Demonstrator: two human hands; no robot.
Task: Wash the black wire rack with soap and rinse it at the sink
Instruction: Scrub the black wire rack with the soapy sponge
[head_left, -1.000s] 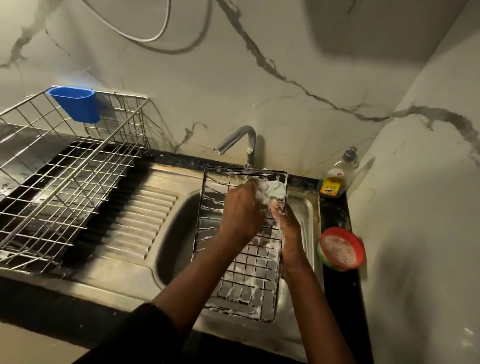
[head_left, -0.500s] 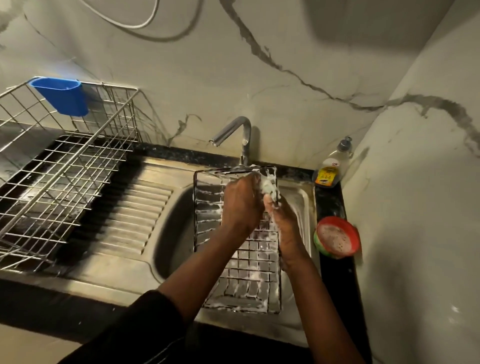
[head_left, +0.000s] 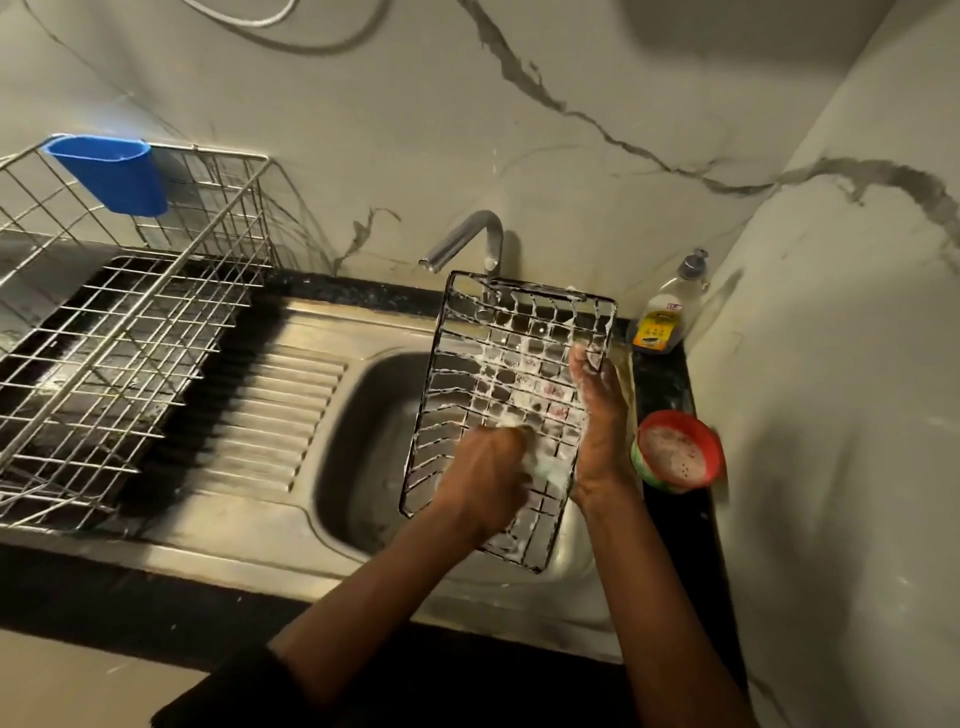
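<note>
The black wire rack (head_left: 498, 364) stands tilted over the steel sink (head_left: 363, 415), its grid streaked with white soap foam. My right hand (head_left: 597, 415) grips the rack's right edge, thumb hooked over the wire near the top. My left hand (head_left: 483, 467) holds a pale green soapy sponge (head_left: 540, 462) pressed against the lower middle of the rack. The hand is blurred from motion. The tap (head_left: 467, 239) stands just behind the rack's top edge; no water stream is visible.
A dish soap bottle (head_left: 667, 312) stands at the back right corner. A red and green bowl of foamy soap (head_left: 678, 452) sits on the dark counter right of the sink. A steel dish drainer (head_left: 119, 338) with a blue cup (head_left: 111, 174) stands on the left.
My left hand with the sponge has moved down from the rack's top right corner to its lower middle. The right hand now holds the rack's right edge higher up. The view has shifted.
</note>
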